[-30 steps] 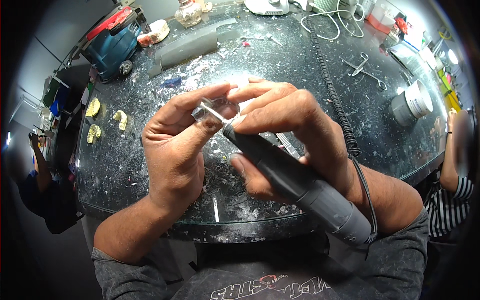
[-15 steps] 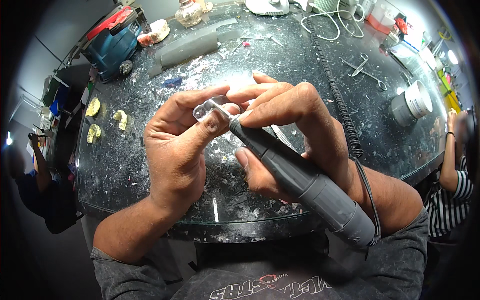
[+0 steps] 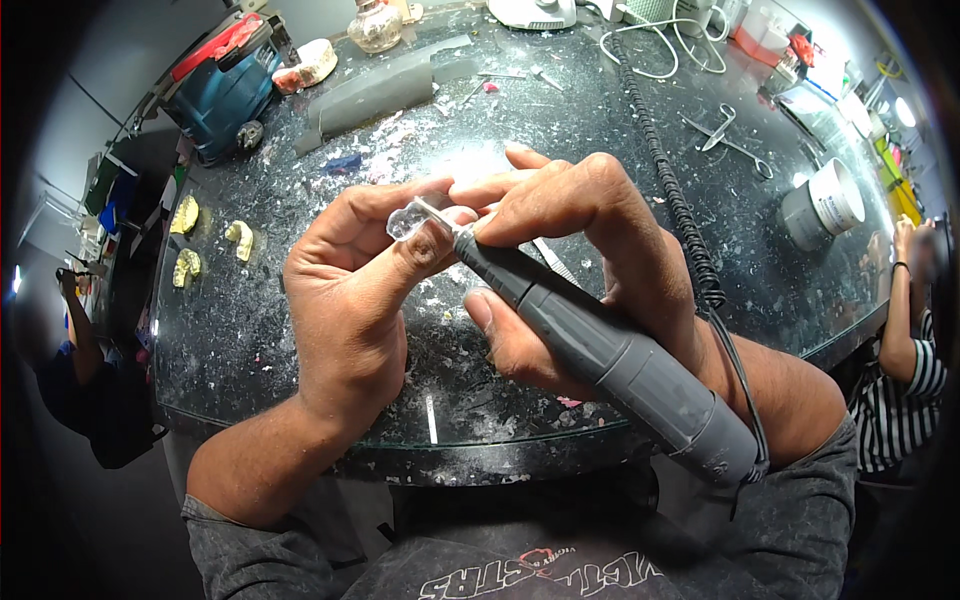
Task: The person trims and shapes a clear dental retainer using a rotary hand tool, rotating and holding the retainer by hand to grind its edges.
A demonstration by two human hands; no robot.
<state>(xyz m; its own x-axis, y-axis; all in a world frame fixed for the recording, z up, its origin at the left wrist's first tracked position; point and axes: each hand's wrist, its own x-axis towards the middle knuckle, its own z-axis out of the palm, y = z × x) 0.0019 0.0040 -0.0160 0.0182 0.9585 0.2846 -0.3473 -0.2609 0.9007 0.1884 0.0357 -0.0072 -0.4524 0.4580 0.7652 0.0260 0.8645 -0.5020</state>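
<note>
My left hand (image 3: 345, 285) pinches a small clear plastic dental tray (image 3: 403, 222) between thumb and fingers, over the middle of the table. Part of the tray is hidden behind the thumb. Wrapped round a dark grey rotary handpiece (image 3: 625, 370), my right hand (image 3: 600, 225) holds it at a slant, its thick end toward my right forearm. The slim bit at its tip (image 3: 432, 211) meets or nearly meets the tray's edge; contact is too small to tell. The fingertips of both hands lie close together behind the tray.
A coiled black cord (image 3: 668, 180) crosses the dusty dark table (image 3: 480, 400). Scissors (image 3: 722, 135) and a white tub (image 3: 835, 195) are at right. Three yellowish dental pieces (image 3: 240, 240) lie left; a grey curved sheet (image 3: 375, 95) and blue machine (image 3: 225, 95) stand behind. People are at both sides.
The clear tray has tilted slightly in my left fingers. The handpiece has shifted a little, its tip moving slightly left and up and its rear end right. Both hands keep their hold.
</note>
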